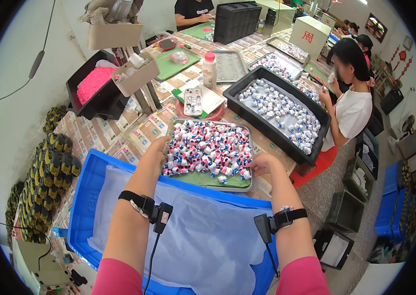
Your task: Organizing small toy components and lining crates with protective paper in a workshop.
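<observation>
This was a small hand-assembly workshop. A long shared surface point(134, 132) carried metal trays point(208, 179) and a black bin point(267, 81) heaped with tiny pink, white and blue parts, a blue crate point(87, 187) stood at its edge, and other seated workers point(353, 105) sorted pieces alongside.

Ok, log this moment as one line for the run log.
left hand: grips tray's left edge | right hand: grips right edge | metal tray: piled with small pink-white-blue pieces | blue bin: plastic-lined, below
</observation>
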Motion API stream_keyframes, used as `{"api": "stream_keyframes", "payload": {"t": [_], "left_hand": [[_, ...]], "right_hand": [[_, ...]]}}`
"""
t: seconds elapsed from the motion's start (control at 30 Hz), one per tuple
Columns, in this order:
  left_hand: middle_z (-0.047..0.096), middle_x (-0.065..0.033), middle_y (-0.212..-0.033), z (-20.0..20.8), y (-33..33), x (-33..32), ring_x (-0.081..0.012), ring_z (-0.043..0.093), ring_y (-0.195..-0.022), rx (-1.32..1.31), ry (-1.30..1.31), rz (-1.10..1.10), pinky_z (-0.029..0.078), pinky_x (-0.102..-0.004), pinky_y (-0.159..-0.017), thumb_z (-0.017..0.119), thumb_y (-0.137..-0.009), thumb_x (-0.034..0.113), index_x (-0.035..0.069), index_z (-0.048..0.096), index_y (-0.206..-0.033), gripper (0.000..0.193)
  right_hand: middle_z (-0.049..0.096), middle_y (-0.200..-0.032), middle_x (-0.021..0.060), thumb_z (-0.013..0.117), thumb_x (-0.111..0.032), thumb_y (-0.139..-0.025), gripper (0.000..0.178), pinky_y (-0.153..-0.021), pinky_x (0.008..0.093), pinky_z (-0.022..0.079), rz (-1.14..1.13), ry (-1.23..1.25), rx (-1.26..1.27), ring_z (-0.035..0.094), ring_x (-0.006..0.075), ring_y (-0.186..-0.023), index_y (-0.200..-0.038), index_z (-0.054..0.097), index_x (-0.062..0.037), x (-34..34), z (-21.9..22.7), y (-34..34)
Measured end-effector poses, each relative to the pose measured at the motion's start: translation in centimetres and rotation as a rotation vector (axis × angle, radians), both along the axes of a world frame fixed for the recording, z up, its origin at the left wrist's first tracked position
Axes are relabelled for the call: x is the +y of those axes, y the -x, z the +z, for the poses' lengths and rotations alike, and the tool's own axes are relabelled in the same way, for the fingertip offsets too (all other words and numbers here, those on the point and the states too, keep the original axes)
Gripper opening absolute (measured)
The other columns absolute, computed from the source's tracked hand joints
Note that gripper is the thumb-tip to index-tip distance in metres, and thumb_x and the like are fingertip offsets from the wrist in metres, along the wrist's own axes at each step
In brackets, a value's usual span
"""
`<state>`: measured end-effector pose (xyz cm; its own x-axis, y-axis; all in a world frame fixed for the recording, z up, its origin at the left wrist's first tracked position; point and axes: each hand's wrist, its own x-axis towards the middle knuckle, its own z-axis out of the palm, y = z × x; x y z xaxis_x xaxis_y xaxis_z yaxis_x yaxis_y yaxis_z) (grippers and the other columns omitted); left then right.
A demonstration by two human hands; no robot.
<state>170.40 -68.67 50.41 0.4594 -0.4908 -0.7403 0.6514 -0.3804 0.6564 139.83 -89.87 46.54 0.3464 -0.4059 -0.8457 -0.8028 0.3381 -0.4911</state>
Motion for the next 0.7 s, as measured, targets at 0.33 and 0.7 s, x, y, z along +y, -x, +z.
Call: {"api": "stream_keyframes", "payload": {"t": [0.33,0.7], "left_hand": [[0.061,-0.0163,-0.089,3.9,0.6,1.1,-0.0275,0.061,-0.074,0.091,0.158,0.221,0.051,-0.0446,-0.064,0.049,-0.079,0.024,0.000,0.051,-0.100,0.033],[0.062,-0.0119,-0.075,10.1,-1.6,0.0,-0.0196,0.060,-0.062,-0.035,0.247,0.158,0.052,-0.0324,-0.061,0.053,-0.076,0.034,-0.005,0.060,-0.084,0.040]], "right_hand": [[0.058,-0.090,0.0097,0.058,-0.004,-0.074,0.024,-0.070,0.0383,0.050,-0.014,0.128,-0.245,0.058,0.0226,-0.081,-0.098,0.052,-0.0031,2.3,6.3,-0.8],[0.057,-0.081,0.0051,0.055,-0.003,-0.071,0.020,-0.058,0.0264,0.045,-0.118,0.426,-0.570,0.057,0.0143,-0.070,-0.090,0.052,-0.0032,2.4,11.1,-1.0]]}}
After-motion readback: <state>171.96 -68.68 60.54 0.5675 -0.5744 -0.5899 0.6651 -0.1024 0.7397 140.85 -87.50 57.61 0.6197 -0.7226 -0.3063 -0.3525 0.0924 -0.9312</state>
